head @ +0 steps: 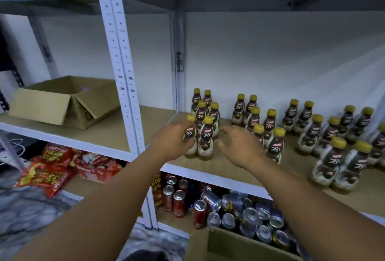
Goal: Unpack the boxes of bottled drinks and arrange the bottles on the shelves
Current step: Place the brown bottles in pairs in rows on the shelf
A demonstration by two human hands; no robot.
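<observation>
Several brown bottles with yellow caps stand in double rows on the wooden shelf (233, 167). My left hand (170, 142) is wrapped around the front left bottle (190, 135) of the leftmost row. Beside it stands the front right bottle (206, 140). My right hand (239, 146) hovers just right of that bottle with its fingers spread, holding nothing; it partly hides a bottle of the second row (258, 133). More rows (341, 156) extend to the right. An open cardboard box (229, 246) sits below at the bottom edge.
An open cardboard box (62, 102) lies on the left shelf. White metal uprights (125, 73) divide the shelving. Below are red snack packs (54, 169) and several drink cans (239, 208). The shelf board has bare wood in front of the left rows.
</observation>
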